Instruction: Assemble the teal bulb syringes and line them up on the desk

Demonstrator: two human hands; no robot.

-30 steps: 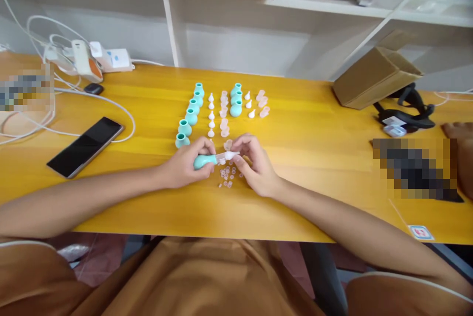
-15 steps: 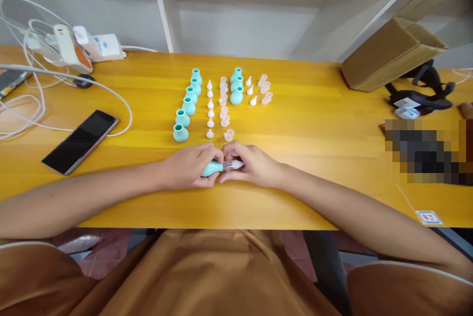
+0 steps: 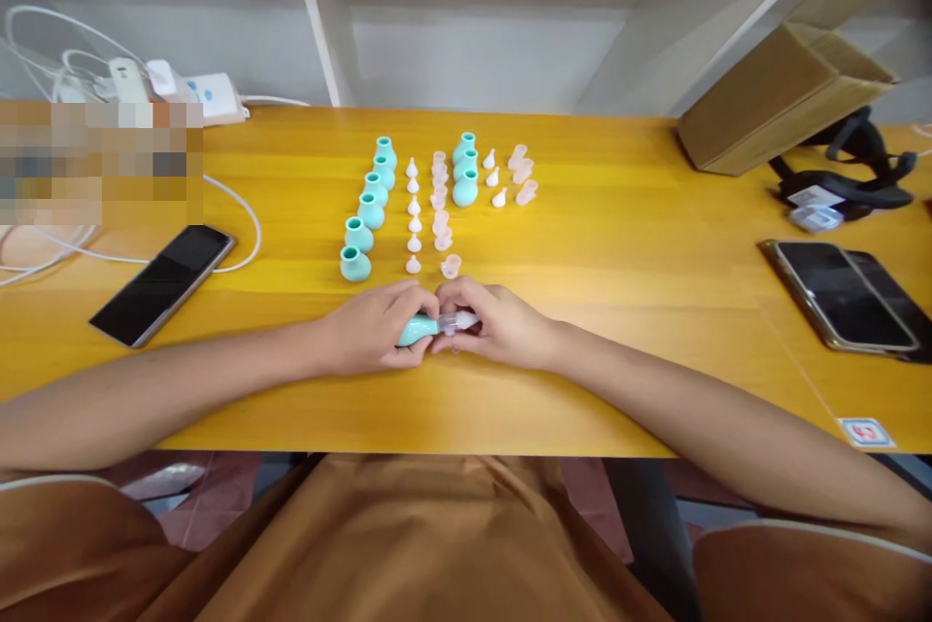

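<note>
A yellow wooden table (image 3: 626, 253) stands against white shelving (image 3: 320, 30) and a pale wall (image 3: 466, 59).

- We see a teal bulb (image 3: 417, 331) with a clear pinkish tip (image 3: 460, 321).
- We see teal bulbs in a row (image 3: 370, 211), white nozzles (image 3: 414, 224) and pale pink caps (image 3: 441, 214).
- We see a yellow wood-grain worktop (image 3: 618, 244), a black phone (image 3: 161, 284) and a brown cardboard box (image 3: 782, 98).

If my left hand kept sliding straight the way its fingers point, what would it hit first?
Your left hand, shut on the teal bulb, points right, so it would meet your right hand at once; their fingertips already look close to touching, though depth is hard to judge.
</note>
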